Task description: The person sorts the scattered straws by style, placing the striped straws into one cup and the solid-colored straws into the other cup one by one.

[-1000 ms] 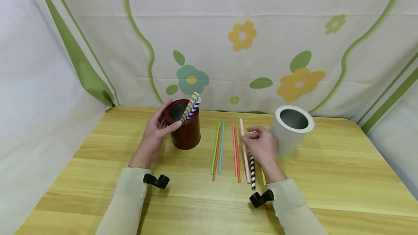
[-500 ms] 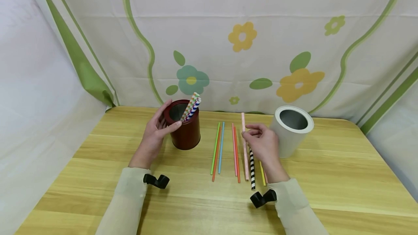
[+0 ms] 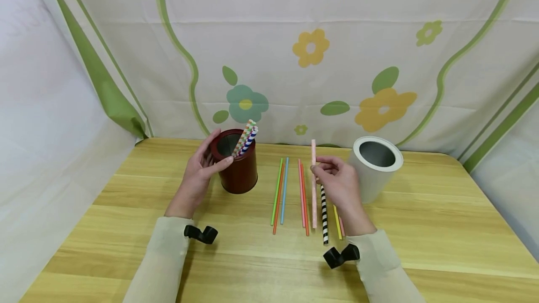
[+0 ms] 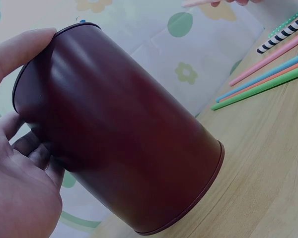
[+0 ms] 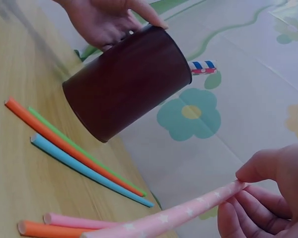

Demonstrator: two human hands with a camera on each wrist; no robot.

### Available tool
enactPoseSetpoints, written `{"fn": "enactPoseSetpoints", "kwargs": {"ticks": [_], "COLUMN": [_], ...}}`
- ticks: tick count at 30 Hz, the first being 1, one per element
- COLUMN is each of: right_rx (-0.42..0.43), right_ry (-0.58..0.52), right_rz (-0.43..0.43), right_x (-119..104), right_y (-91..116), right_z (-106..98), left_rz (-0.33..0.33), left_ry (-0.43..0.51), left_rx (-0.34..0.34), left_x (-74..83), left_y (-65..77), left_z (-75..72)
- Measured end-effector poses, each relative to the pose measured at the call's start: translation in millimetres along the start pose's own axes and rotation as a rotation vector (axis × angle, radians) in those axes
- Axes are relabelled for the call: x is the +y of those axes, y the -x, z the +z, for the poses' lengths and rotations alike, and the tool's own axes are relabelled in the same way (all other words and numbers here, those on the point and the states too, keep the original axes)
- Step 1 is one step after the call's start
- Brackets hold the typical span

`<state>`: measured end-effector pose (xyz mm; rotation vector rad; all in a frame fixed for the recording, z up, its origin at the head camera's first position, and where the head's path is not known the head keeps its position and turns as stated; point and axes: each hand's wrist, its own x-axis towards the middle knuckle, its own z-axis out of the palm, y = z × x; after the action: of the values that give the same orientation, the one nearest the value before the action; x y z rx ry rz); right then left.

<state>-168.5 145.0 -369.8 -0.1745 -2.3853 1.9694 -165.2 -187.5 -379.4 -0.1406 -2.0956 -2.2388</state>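
My left hand (image 3: 197, 179) grips the dark red can (image 3: 239, 177) by its upper side, thumb at the rim and fingers around the far side. Several striped paper straws (image 3: 245, 140) lean out of the can's opening. A pale pink paper straw (image 3: 314, 200) with white stars (image 5: 188, 210) is pinched between the thumb and fingers of my right hand (image 3: 340, 185). The straw points away from me, above the wooden table. Close under that hand lies a black-and-white striped straw (image 3: 324, 221). A yellow straw (image 3: 338, 223) is partly hidden by the hand.
A white can (image 3: 370, 181) stands just right of my right hand. Between the cans lie green (image 3: 276, 195), orange (image 3: 278, 205), blue (image 3: 284, 191), pink (image 3: 302, 195) and red-orange straws (image 3: 305, 205). A flowered curtain (image 3: 269, 60) hangs behind the wooden table (image 3: 252, 265).
My right hand has pinched the pale pink straw and raised it off the table, its far end moving up and away. The left hand stays on the red can.
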Motion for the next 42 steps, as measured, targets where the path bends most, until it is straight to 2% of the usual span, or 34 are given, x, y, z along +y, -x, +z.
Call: {"fn": "enactPoseSetpoints", "kwargs": {"ticks": [12, 25, 30, 38, 42], "right_rx": [0.049, 0.09, 0.101, 0.156, 0.18], "right_ry": [-0.174, -0.351, -0.412, -0.601, -0.659], "right_rz": [-0.054, -0.114, -0.171, -0.305, -0.366], "right_x": [-12, -23, -38, -67, -81], "right_y": [6, 1, 1, 1, 1], "right_z": [2, 9, 16, 34, 44], "left_rz": [-0.005, -0.007, -0.007, -0.001, -0.005], "left_ry": [-0.002, -0.003, 0.0, 0.009, 0.001], "left_rx": [-0.003, 0.001, 0.005, -0.006, -0.007], "left_x": [0.5, 0.9, 0.9, 0.8, 0.9], "left_y": [2.1, 1.7, 1.9, 0.2, -0.6], "left_z": [-1.5, -0.4, -0.1, 0.5, 1.5]}}
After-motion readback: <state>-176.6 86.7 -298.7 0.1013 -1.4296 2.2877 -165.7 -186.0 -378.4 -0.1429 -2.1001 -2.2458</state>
